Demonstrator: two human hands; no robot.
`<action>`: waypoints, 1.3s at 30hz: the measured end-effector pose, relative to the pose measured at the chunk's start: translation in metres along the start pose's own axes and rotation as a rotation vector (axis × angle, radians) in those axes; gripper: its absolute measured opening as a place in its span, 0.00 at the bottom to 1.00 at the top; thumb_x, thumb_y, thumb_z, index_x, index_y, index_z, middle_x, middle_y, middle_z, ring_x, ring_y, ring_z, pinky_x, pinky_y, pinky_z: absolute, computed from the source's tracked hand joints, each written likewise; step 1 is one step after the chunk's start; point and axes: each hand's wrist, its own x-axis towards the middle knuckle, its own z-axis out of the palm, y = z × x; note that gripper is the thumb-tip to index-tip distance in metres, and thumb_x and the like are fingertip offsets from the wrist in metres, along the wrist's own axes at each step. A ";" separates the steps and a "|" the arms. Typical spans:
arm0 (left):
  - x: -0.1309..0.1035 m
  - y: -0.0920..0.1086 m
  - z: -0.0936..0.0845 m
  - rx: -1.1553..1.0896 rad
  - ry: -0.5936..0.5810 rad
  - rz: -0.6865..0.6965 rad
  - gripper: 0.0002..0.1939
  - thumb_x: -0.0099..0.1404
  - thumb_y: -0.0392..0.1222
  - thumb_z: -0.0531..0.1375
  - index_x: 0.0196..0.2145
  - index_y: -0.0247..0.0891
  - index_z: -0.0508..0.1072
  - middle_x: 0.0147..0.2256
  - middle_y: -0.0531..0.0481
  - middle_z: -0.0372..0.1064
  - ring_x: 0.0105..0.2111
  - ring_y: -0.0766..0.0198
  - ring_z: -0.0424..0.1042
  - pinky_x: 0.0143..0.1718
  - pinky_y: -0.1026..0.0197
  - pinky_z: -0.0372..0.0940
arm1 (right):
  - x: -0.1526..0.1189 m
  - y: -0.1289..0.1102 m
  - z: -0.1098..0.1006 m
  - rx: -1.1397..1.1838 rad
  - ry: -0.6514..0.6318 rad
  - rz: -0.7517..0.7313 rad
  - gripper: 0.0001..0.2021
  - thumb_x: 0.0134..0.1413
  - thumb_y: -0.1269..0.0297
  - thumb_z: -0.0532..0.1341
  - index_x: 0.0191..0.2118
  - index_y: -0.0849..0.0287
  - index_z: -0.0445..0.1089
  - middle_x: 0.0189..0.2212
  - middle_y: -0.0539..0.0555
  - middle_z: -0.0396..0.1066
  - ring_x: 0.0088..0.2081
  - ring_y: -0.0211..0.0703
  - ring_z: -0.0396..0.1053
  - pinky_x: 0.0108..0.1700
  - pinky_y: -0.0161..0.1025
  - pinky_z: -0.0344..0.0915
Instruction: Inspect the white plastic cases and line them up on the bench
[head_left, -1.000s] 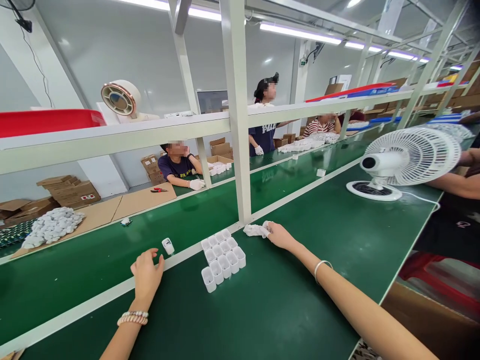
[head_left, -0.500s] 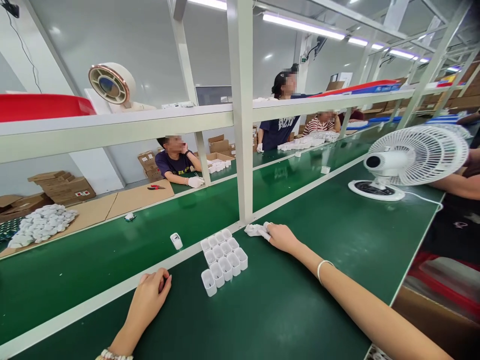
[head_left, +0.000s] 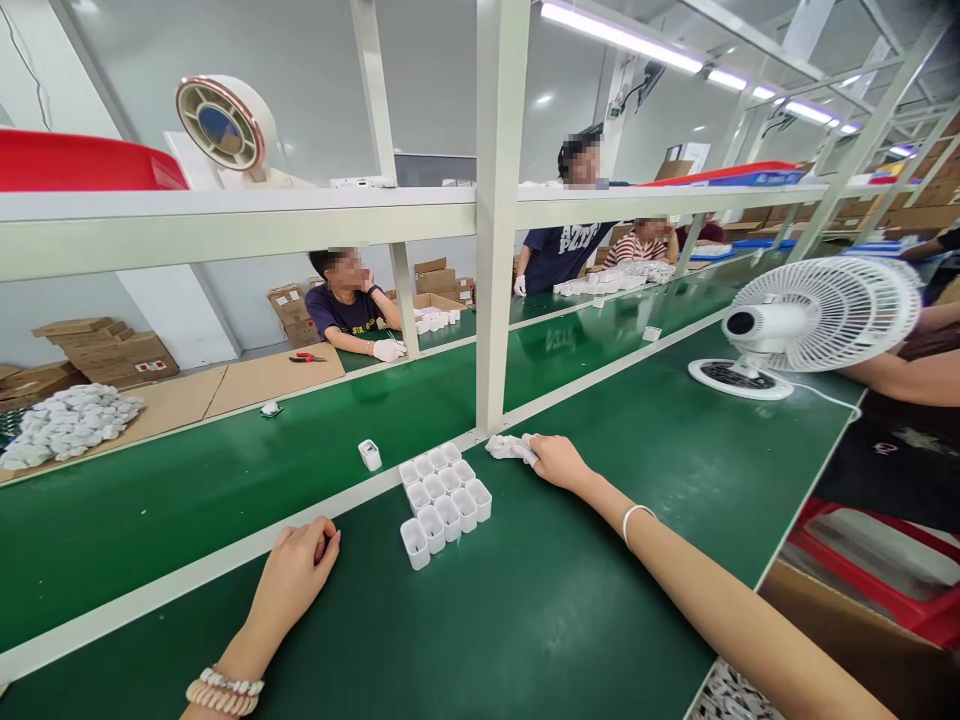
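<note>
My right hand (head_left: 559,463) is stretched forward with its fingers closed on a crumpled white cloth (head_left: 510,447), which lies on the green table by the foot of the upright post. To the left, my left hand (head_left: 300,560) rests by the pale edge strip, fingers curled in loosely and nothing visible in them. Between the hands stand several small white open-topped plastic cups (head_left: 448,515), packed in rows. Beyond the strip, a white plastic housing with a dark window (head_left: 370,455) lies on the green belt.
A white fan (head_left: 780,325) stands at the right of the table (head_left: 600,600). The post (head_left: 493,300) rises to an overhead shelf (head_left: 300,218). Across the belt (head_left: 187,500) are co-workers, a pile of white parts (head_left: 71,425), red-handled pliers (head_left: 306,357) and cardboard boxes.
The white housing and a small white piece behind it have shifted right along the belt. My view has tilted slightly down. Both hands keep nearly the same place and pose.
</note>
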 end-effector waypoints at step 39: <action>0.000 0.001 -0.001 0.028 -0.056 0.009 0.19 0.68 0.55 0.44 0.31 0.41 0.64 0.20 0.55 0.58 0.25 0.58 0.66 0.35 0.56 0.62 | -0.011 0.011 -0.016 0.153 0.051 0.075 0.07 0.60 0.62 0.59 0.39 0.59 0.70 0.30 0.55 0.74 0.31 0.46 0.71 0.28 0.34 0.50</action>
